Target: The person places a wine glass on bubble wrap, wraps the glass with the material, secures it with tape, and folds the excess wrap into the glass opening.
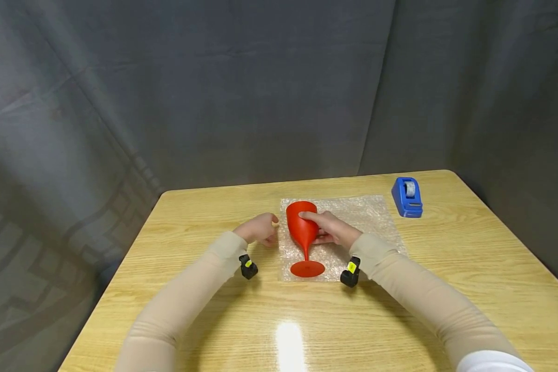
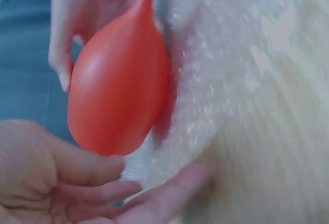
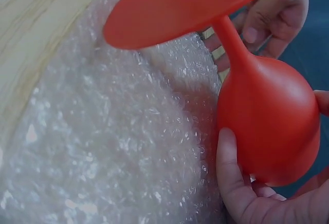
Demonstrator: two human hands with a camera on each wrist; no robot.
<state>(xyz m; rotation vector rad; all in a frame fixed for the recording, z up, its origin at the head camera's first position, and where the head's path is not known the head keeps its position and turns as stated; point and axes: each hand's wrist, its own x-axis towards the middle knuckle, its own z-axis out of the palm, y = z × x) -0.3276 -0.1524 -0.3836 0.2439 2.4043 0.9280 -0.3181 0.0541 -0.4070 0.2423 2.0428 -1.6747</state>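
A red goblet lies over the left part of a sheet of bubble wrap, its foot toward the near edge of the table. My right hand grips the bowl from the right, thumb across the top side and fingers round beneath. Just left of the sheet's left edge is my left hand, holding nothing. Its fingers reach by the wrap's edge in the left wrist view, spread apart from the thumb near the goblet's rim. In the right wrist view, the goblet's stem and round foot overlap the wrap.
A blue tape dispenser with a roll of clear tape stands to the right of the wrap, near the back of the wooden table. Grey curtains hang behind the table and at both sides.
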